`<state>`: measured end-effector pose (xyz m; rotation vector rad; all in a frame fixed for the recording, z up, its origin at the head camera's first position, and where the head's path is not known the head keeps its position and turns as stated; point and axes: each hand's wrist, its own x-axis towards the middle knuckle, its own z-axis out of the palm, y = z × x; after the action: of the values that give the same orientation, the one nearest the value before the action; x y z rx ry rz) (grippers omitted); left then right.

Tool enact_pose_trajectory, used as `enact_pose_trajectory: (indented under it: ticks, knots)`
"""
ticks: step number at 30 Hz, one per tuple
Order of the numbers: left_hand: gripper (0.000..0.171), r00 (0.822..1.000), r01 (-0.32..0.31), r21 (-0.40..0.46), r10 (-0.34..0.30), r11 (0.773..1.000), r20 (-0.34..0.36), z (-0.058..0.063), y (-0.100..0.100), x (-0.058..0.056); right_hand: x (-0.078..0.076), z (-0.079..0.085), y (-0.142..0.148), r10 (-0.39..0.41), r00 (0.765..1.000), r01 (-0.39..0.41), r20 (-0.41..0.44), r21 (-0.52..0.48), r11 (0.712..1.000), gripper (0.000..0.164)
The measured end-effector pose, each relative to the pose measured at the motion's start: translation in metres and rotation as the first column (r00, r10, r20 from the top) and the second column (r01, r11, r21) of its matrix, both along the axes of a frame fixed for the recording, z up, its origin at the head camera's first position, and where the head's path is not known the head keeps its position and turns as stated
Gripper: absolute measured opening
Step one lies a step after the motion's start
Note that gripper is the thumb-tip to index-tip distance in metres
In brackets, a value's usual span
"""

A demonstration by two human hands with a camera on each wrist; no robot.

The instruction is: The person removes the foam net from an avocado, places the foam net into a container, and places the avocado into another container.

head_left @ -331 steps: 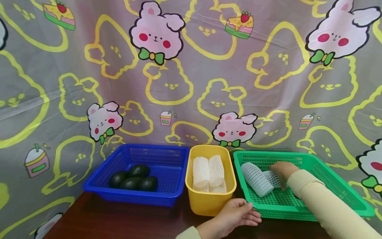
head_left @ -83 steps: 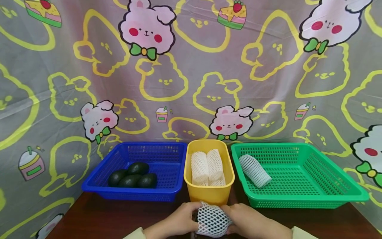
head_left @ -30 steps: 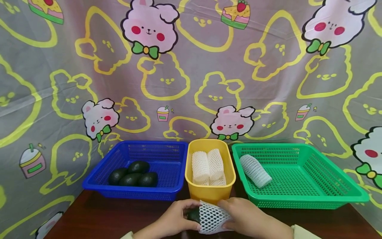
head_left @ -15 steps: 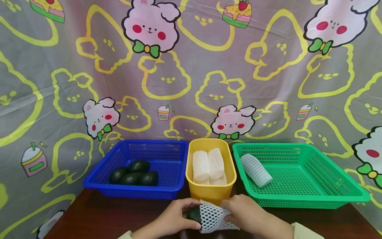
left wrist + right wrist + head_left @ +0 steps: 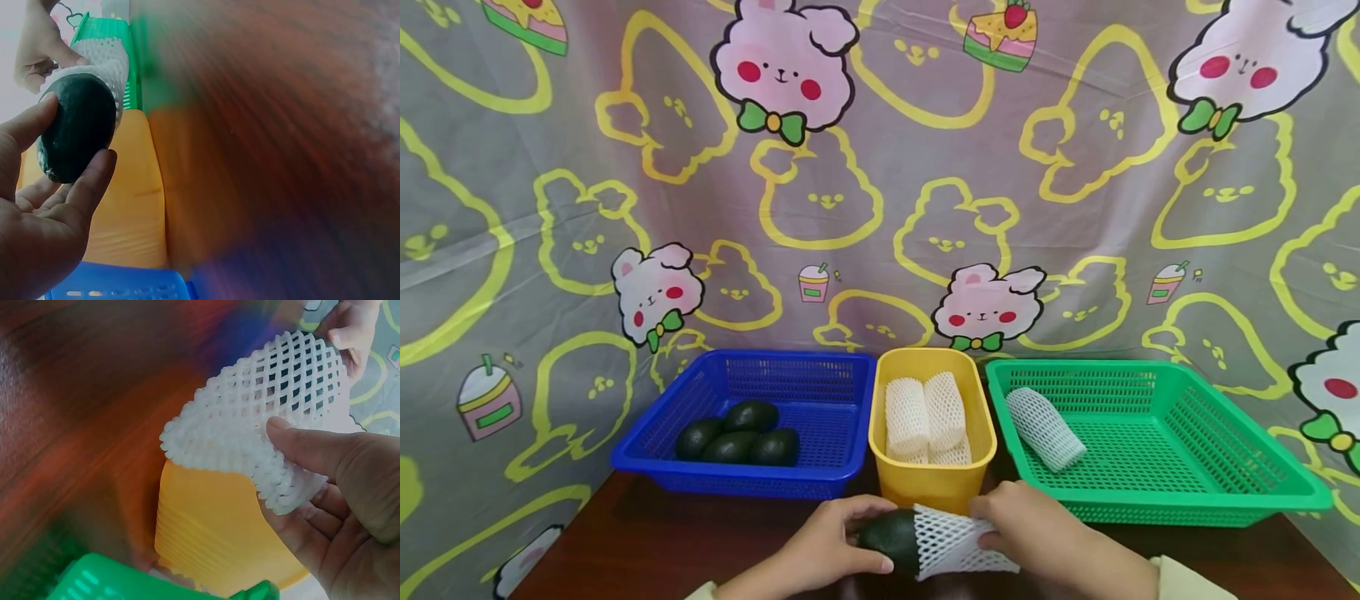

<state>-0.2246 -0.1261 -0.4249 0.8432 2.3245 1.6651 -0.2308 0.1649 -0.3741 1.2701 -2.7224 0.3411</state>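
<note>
In front of the yellow bin, my left hand (image 5: 823,542) grips a dark green avocado (image 5: 891,537) by its left end, thumb and fingers on either side. A white foam net sleeve (image 5: 947,546) covers the avocado's right end, and its loose part trails off to the right. My right hand (image 5: 1033,533) pinches this slack part between thumb and fingers. The left wrist view shows over half of the avocado (image 5: 81,125) bare. Through the mesh of the sleeve (image 5: 250,412), the right wrist view shows dark skin only near the far end.
A blue basket (image 5: 831,417) at left holds several bare avocados (image 5: 730,446). Several white foam sleeves (image 5: 906,417) lie in the yellow bin (image 5: 932,479). The green basket (image 5: 1165,454) at right holds one netted piece (image 5: 1045,429); its inside is unclear. A patterned curtain (image 5: 880,167) hangs behind.
Earlier my right hand was in the green basket at a second netted piece, now gone from there. Both hands then held a netted piece in front; the sleeve has slid rightward, baring more avocado.
</note>
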Motion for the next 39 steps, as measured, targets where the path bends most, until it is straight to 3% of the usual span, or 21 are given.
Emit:
enact_pose_trajectory:
  ticks: [12, 21, 26, 31, 35, 39]
  knots:
    - [0.052, 1.0, -0.026, -0.022, 0.027, 0.999, 0.004, 0.004, -0.016, 0.001, 0.004, 0.026, 0.012, -0.053, 0.997, 0.051, 0.052, 0.031, 0.998, 0.018]
    - [0.052, 0.999, -0.044, -0.028, 0.043, 0.999, -0.011, 0.005, -0.023, 0.004, 0.011, 0.057, 0.018, -0.094, 0.994, 0.092, 0.047, 0.032, 0.995, 0.018]
    - [0.052, 0.999, -0.044, -0.034, 0.044, 0.998, -0.001, 0.004, -0.025, 0.004, 0.011, 0.082, 0.015, -0.131, 0.991, 0.131, -0.006, 0.014, 0.991, 0.018]
    - [0.052, 0.999, -0.041, -0.036, 0.041, 0.999, 0.013, 0.004, -0.025, 0.004, 0.007, 0.103, 0.01, -0.175, 0.977, 0.173, -0.121, -0.03, 0.985, 0.02]
    - [0.051, 0.999, -0.04, -0.039, 0.04, 0.998, 0.013, 0.004, -0.025, 0.004, -0.003, 0.109, 0.001, -0.203, 0.957, 0.192, -0.208, -0.071, 0.979, 0.022]
    - [0.052, 0.999, -0.04, -0.041, 0.04, 0.998, 0.003, 0.004, -0.025, 0.004, -0.019, 0.107, -0.01, -0.184, 0.952, 0.163, -0.243, -0.105, 0.981, 0.02]
